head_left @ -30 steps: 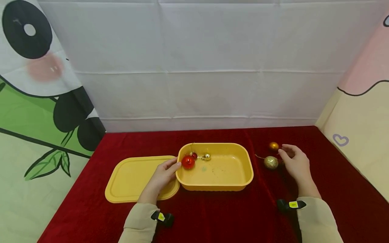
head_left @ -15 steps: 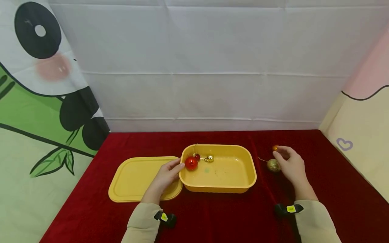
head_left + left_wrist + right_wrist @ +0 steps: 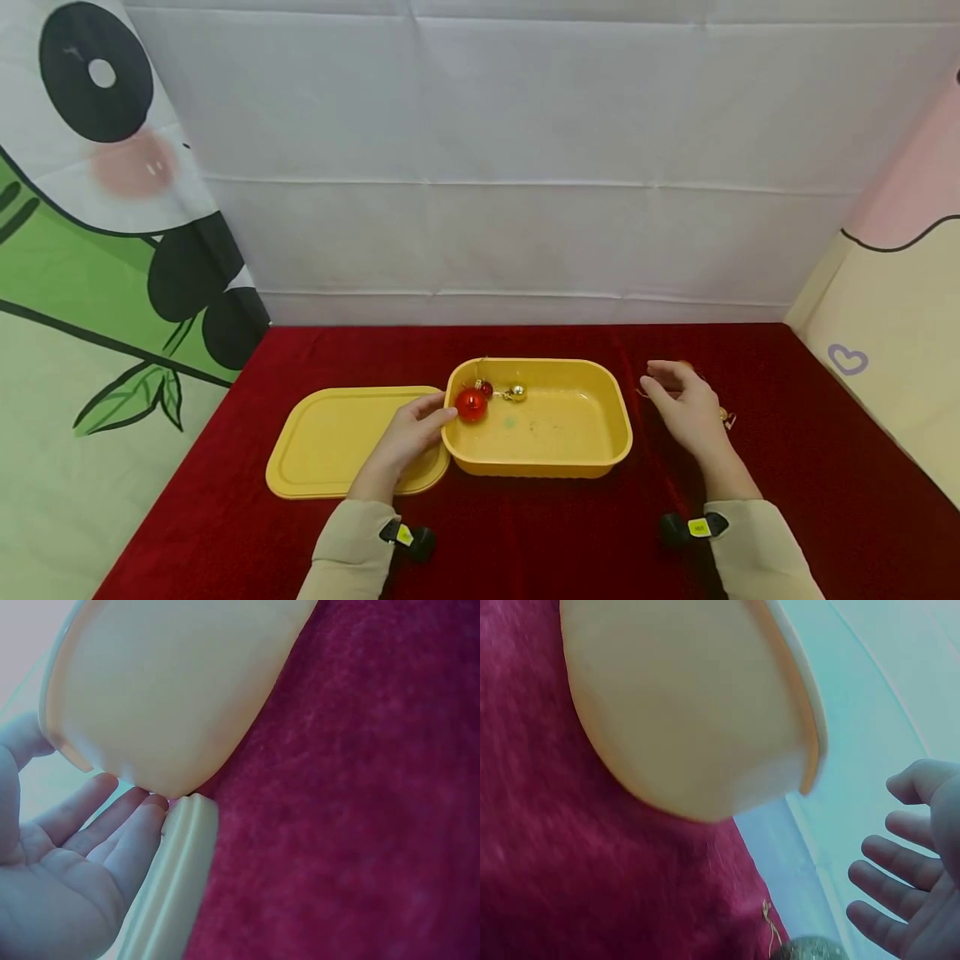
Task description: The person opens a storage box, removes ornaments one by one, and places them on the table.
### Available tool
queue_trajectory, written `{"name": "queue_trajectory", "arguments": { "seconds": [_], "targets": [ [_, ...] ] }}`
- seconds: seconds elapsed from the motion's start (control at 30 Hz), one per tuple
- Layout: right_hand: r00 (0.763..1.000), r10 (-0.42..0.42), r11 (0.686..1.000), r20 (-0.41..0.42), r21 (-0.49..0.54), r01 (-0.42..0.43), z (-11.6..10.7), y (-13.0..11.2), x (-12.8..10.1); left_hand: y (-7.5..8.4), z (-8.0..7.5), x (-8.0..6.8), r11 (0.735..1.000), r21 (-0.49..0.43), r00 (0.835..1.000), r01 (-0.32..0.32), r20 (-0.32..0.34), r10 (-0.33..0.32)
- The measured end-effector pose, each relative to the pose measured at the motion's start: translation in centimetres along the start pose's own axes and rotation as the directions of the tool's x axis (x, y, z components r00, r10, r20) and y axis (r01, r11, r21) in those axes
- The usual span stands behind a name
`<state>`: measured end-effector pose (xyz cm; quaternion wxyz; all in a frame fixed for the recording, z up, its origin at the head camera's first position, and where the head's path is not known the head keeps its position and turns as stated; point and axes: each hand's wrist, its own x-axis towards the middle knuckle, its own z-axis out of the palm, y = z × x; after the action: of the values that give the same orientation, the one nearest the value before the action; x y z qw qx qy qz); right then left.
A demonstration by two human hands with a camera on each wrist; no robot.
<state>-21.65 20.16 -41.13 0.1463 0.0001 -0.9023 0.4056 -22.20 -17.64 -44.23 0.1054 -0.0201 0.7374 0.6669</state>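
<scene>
Head view showed the left hand (image 3: 408, 433) resting with straight fingers (image 3: 433, 407) against the left rim of the yellow tub (image 3: 538, 461), just as it had a second before, its heel over the flat yellow lid (image 3: 322, 442) that lay touching the tub's left side on the red worktop (image 3: 225, 517). Inside the tub, at the far-left corner, lay a red bauble (image 3: 472, 404), a smaller red bauble (image 3: 487, 388) and a small gold bauble (image 3: 516, 392), none of them shifted. The right hand (image 3: 686, 408) had drawn left from the two loose baubles toward the tub's right side; its fingers were spread and relaxed, holding nothing. The glitter-gold bauble (image 3: 810, 949) now lay behind that hand on the worktop, hidden from the head camera but showing under the palm in the right wrist view, not touched; only a sliver of the orange bauble (image 3: 685, 365) peeked past the fingertips. So both loose baubles remained outside the tub, apparently ungrasped.
</scene>
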Motion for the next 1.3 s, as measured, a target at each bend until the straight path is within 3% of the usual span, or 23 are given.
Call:
{"name": "queue_trajectory", "arguments": {
  "seconds": [0.6, 0.87, 1.3],
  "targets": [
    [0.997, -0.046, 0.998, 0.061, 0.039, 0.044, 2.0, -4.2, -2.1, -0.1, -0.6, -0.8, 1.0, 0.003, 1.0, 0.014, 0.016, -0.014],
    [0.988, -0.144, 0.987, 0.053, 0.081, 0.14, 3.4, -5.8, -2.5, -0.2, -0.9, -1.2, 1.0, 0.014, 1.0, 0.004, 0.027, -0.004],
    [0.974, -0.191, 0.979, 0.125, 0.101, 0.179, 5.3, -7.4, -2.5, 0.0, -1.1, -1.3, 1.0, 0.022, 1.0, 0.007, 0.027, -0.007]
  ]
}}
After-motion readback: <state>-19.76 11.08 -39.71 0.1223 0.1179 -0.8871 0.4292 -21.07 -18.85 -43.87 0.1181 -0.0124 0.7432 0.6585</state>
